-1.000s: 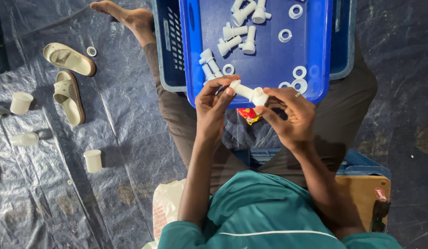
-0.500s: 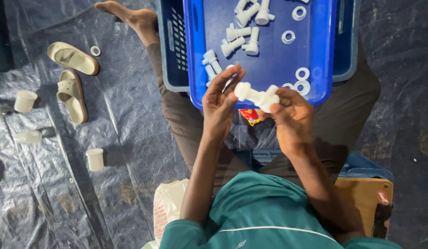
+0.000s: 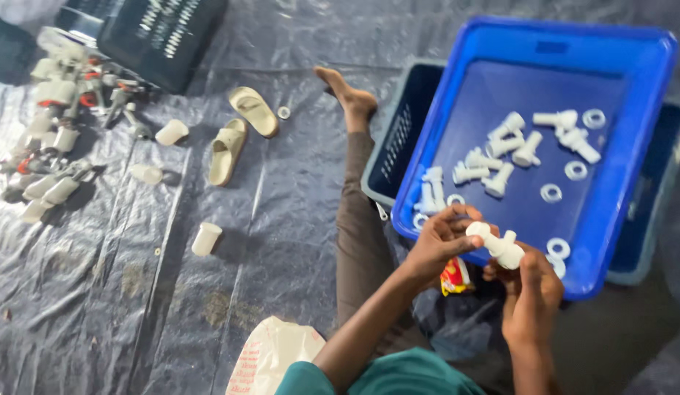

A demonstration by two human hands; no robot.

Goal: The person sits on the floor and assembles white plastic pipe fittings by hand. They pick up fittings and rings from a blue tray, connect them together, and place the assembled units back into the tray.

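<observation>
Lower now, nearer the tray's (image 3: 651,132) rim — both hands' fingers (image 3: 457,235) pinching smooth white plastic fitting (image 3: 495,245).

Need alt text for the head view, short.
Seated on a dark tarp, a person holds a white plastic fitting between left hand and right hand, over a blue tray of similar white parts; sandals lie nearby.
</observation>
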